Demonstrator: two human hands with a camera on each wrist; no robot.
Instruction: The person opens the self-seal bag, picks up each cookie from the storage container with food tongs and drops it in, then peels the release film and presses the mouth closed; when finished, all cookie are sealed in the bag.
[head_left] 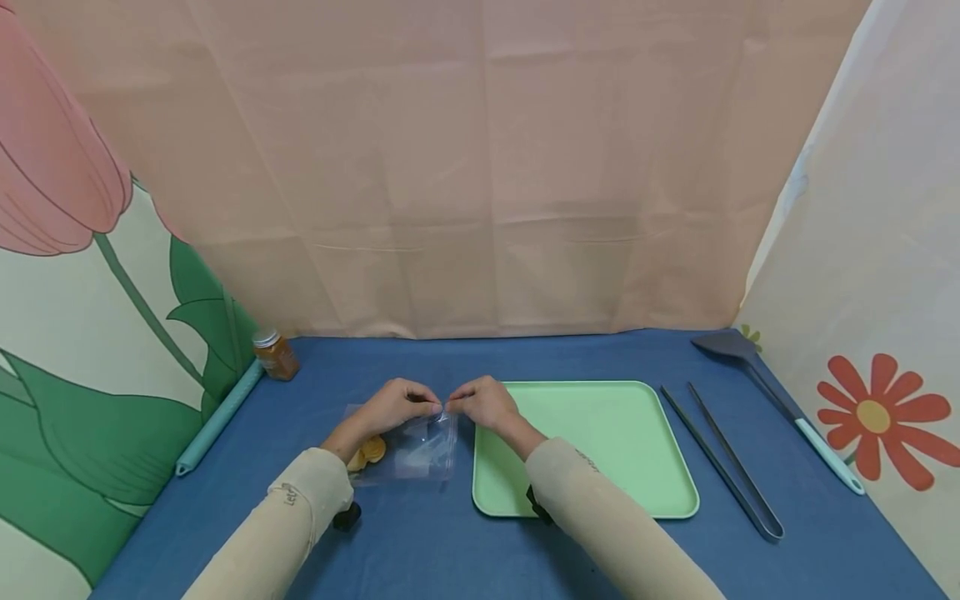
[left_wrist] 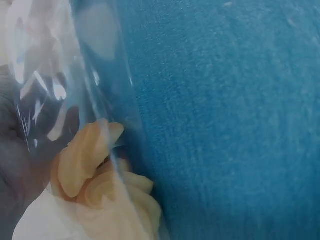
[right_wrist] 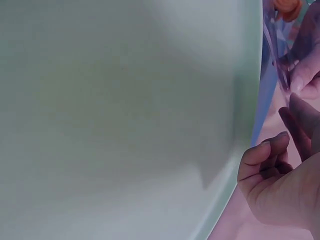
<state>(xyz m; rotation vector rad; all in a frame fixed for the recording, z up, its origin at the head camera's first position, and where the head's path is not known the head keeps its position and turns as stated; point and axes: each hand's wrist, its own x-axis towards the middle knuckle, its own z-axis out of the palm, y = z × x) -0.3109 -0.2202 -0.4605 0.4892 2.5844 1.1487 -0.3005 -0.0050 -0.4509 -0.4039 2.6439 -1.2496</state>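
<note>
Clear plastic forms the bag [head_left: 423, 454], which lies just left of the lower middle of the head view on the blue counter [head_left: 420, 542]. Pale yellow swirled cookies [head_left: 369, 452] sit inside it, toward its left end, and fill the lower left of the left wrist view. From the left, the left hand [head_left: 393, 406] reaches over the bag, its grip closed to a fingertip pinch on the upper right edge of the plastic. From the right, the right hand [head_left: 487, 404] meets it nearly tip to tip, its grip likewise pinching that edge between thumb and forefinger; its other fingers are curled in the right wrist view.

Beneath the right forearm, a light green tray [head_left: 615, 442] lies right of centre. Dark metal tongs [head_left: 712, 456] rest just beside it at lower right, jaws parted and pointing upward in the frame. A spatula [head_left: 780, 399] with a pale teal handle slants along the right edge of the counter. At centre left, an orange-brown jar [head_left: 276, 356] stands near the upper end of a teal roll [head_left: 219, 419].
</note>
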